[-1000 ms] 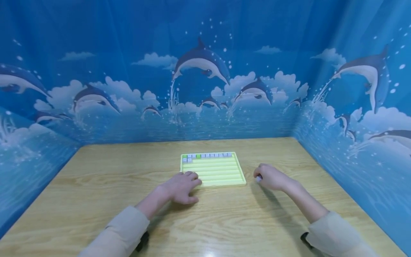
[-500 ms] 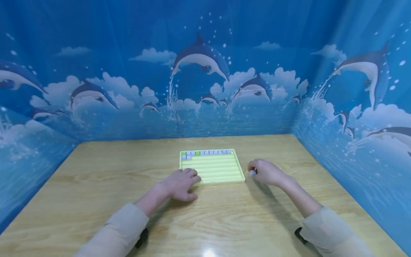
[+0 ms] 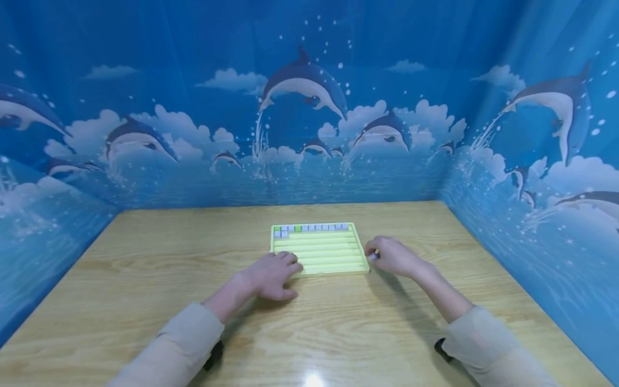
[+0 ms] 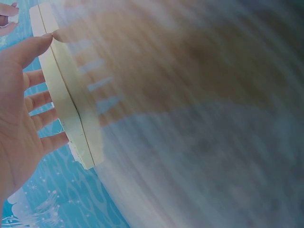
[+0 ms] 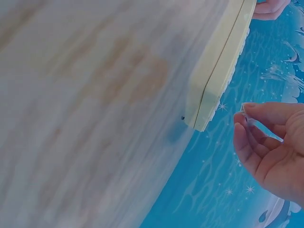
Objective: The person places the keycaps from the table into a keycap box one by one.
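Observation:
A pale yellow-green tray (image 3: pixel 333 257) with ridged rows lies flat on the table. Small pale and green keycap-like blocks (image 3: pixel 318 228) line its back row, with two more at the left of the second row. My left hand (image 3: pixel 272 275) rests on the tray's near left corner, fingers fairly straight and thumb apart. Just right of the tray, my right hand (image 3: pixel 394 257) pinches one small pale keycap-like block (image 3: pixel 373 257) between thumb and fingers. In the right wrist view this block (image 5: pixel 244 111) sits at the fingertips, its markings too small to read.
The light wood table (image 3: pixel 159 258) extends around the tray on every side. A blue curtain (image 3: pixel 193 183) printed with dolphins encloses the table's back and sides. A tiny dark speck (image 5: pixel 183 118) shows on the table near the tray's corner.
My right hand has moved left and slightly away from me with the keycap-like block, up to the tray's right edge. The left hand stays in place on the tray.

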Tool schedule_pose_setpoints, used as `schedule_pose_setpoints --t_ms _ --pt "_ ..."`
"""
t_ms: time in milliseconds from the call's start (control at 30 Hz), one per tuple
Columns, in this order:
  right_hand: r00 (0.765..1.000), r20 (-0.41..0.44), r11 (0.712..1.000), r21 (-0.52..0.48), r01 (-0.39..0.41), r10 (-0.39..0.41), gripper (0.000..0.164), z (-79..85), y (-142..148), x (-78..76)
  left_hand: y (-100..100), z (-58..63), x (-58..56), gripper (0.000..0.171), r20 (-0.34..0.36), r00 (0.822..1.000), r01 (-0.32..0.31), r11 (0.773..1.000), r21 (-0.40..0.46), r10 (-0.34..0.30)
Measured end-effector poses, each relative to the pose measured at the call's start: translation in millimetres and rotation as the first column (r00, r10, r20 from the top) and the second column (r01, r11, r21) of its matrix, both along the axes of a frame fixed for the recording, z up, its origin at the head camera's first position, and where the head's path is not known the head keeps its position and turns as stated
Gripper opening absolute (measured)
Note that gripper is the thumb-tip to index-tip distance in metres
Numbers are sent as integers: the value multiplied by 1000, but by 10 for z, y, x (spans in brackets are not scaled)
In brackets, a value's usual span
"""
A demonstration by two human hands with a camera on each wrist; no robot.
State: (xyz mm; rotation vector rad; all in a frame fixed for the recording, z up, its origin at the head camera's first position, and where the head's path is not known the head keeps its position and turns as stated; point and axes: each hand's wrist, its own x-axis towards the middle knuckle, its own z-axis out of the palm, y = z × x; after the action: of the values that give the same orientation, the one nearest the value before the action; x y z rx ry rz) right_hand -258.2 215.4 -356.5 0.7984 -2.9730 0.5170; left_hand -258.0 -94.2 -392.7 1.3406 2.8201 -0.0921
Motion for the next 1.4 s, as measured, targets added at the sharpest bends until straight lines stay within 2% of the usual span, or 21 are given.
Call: schedule_pose_setpoints --t_ms 200,333,567,867,1133,1267,1400 --pt "1000 19 1000 14 -14 14 8 6 -56 -33 2 18 3 62 13 1000 -10 1000 -7 10" --pt "999 36 1000 24 -8 8 9 15 -87 -64 9 18 2 62 14 1000 -12 1000 -19 13" --pt "999 48 1000 -25 -19 20 11 22 -129 -156 13 15 1 62 30 999 -19 999 -28 20" --pt "999 -19 997 -64 -46 44 21 -5 -168 -251 9 13 7 61 29 999 -19 1000 -24 20" --pt "999 -25 996 -79 -40 39 24 -4 -242 -321 10 -4 -6 60 15 1000 -11 1000 -23 11" --pt "999 -13 998 -58 -30 29 22 10 -286 -356 10 -8 -5 60 10 1000 -8 1000 -20 8" --pt "999 43 999 -51 8 -6 26 44 -348 -391 11 -4 -3 60 11 1000 -9 1000 -16 9"
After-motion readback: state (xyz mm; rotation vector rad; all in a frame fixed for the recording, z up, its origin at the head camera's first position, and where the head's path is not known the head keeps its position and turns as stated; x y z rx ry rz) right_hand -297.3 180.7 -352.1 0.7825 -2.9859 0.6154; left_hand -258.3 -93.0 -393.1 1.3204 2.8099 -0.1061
